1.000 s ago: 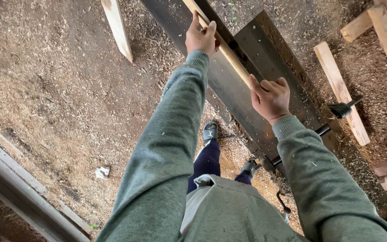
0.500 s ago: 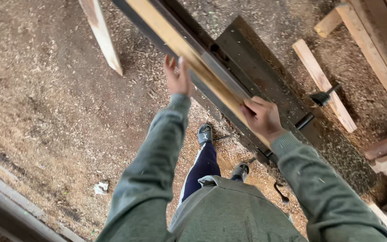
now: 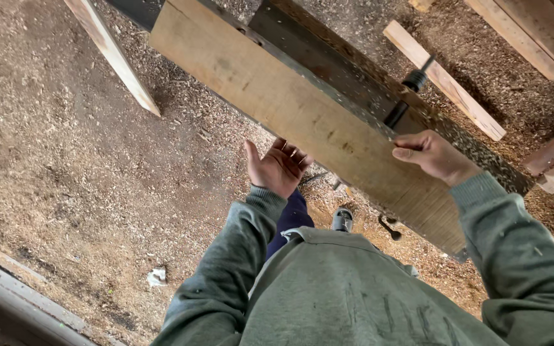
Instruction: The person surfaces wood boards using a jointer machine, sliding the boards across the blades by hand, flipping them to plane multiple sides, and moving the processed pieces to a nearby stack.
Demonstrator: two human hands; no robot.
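Board: a broad, pale brown wooden plank [image 3: 302, 122] with a rough-sawn face, held tilted above the dark machine bed, running from upper left to lower right across the view.
Right hand: the right hand [image 3: 434, 156] is at the plank's far edge, fingers curled over that edge, grip closed on the wood.
Left hand: the left hand [image 3: 277, 168] is at the plank's near edge, palm up and fingers spread; the fingertips go under the wood, grip released, and contact cannot be told for certain.
Surface: a long dark metal machine bed [image 3: 354, 77] dusted with sawdust, lying just behind the plank and parallel to it.
Handle: a black knobbed lever [image 3: 411, 83] stands out from the machine bed, near the right hand.
Clothing: grey-green sweater sleeves [image 3: 226, 256], dark blue trousers, and a dark shoe [image 3: 342, 220] seen below the plank.
Floor: brown earth floor [image 3: 65, 166] covered with sawdust and chips.
Loose timber: a narrow pale wooden slat [image 3: 113, 54] lies on the floor at upper left; another light slat [image 3: 444, 80] lies at upper right, with stacked boards [image 3: 533, 32] beyond.
Scrap: a small white crumpled piece [image 3: 156, 277] lies on the floor at lower left.
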